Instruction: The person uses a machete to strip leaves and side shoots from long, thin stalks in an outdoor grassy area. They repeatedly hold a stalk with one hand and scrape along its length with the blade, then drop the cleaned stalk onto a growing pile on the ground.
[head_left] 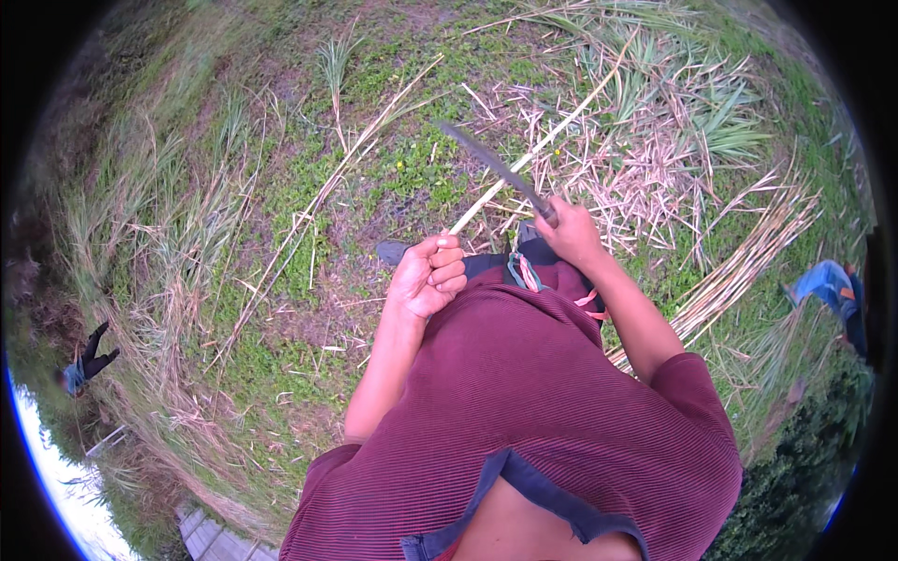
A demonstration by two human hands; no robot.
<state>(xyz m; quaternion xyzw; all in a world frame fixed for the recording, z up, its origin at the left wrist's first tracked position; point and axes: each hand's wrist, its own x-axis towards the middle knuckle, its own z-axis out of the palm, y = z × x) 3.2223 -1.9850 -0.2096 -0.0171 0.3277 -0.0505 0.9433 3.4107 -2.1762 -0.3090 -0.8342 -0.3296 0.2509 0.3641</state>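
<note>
My left hand is closed round the near end of a long pale stalk, which slants away from me to the far right. In my right hand is the dark handle of a machete. Its long grey blade points to the far left and crosses over the stalk; whether the edge touches it I cannot tell. Both hands are in front of my waist, a short way apart.
Cut stalk pieces and green leaf tops litter the ground at the far right. A bundle of long stalks lies at my right. Loose stalks lie at the left. Two other people, one left, one right, are farther off.
</note>
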